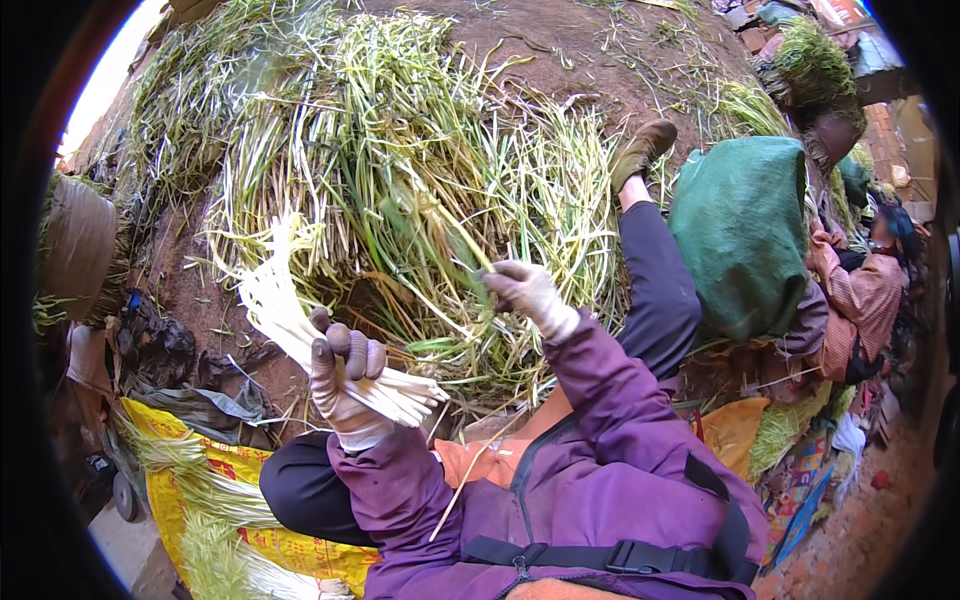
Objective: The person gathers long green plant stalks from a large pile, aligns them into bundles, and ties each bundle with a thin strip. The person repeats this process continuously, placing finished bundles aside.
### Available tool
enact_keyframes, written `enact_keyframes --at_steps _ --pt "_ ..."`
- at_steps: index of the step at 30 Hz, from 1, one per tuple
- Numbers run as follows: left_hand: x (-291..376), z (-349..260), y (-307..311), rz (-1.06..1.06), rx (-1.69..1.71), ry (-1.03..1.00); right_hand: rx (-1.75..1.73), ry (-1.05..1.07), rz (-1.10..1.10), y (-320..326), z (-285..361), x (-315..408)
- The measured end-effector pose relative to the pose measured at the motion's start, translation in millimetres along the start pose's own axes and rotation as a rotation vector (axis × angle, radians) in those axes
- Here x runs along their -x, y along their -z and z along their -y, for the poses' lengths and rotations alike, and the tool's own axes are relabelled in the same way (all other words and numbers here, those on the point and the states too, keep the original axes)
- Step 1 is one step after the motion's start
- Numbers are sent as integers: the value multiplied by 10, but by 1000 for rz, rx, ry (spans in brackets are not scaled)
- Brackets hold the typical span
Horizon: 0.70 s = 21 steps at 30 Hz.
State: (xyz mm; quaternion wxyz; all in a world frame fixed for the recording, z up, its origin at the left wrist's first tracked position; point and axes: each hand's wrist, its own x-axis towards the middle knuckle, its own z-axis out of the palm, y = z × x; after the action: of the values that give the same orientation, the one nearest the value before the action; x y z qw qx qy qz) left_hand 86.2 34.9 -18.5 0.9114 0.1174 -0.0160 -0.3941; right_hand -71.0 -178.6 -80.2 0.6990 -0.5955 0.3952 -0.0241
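My left hand (349,379), in a worn, soiled glove, grips a bundle of peeled white stalks (281,311). Their cut-looking ends jut out toward my lap and the pale yellow tips fan away from me. Gloved as well, my right hand (529,296) pinches the end of a single yellow-green stalk (469,244), which reaches out over the pile. Some green leaf beside those fingers is blurred. In front of me spreads a large heap of long-leaved green stalks (375,150), dense and tangled, with brownish stems among them.
Tied pale bundles (289,581) lie on a yellow printed sack (161,491) at my left. My outstretched leg (660,277) borders the heap on the right, beside a green sack (739,232). Another person (862,292) sits beyond it. A wrapped bale (79,247) stands far left.
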Motion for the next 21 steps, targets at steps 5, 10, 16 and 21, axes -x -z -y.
enact_keyframes --at_steps 5,10,16,21 --pt "14 68 34 -3 36 69 -83 468 -199 326 586 837" --pt "64 161 34 -80 -15 58 -179 346 -224 386 433 1005" --pt "88 243 55 -90 -71 80 -151 115 -223 423 -101 928" --pt "82 271 83 -116 -88 96 -208 339 -315 652 201 1273"
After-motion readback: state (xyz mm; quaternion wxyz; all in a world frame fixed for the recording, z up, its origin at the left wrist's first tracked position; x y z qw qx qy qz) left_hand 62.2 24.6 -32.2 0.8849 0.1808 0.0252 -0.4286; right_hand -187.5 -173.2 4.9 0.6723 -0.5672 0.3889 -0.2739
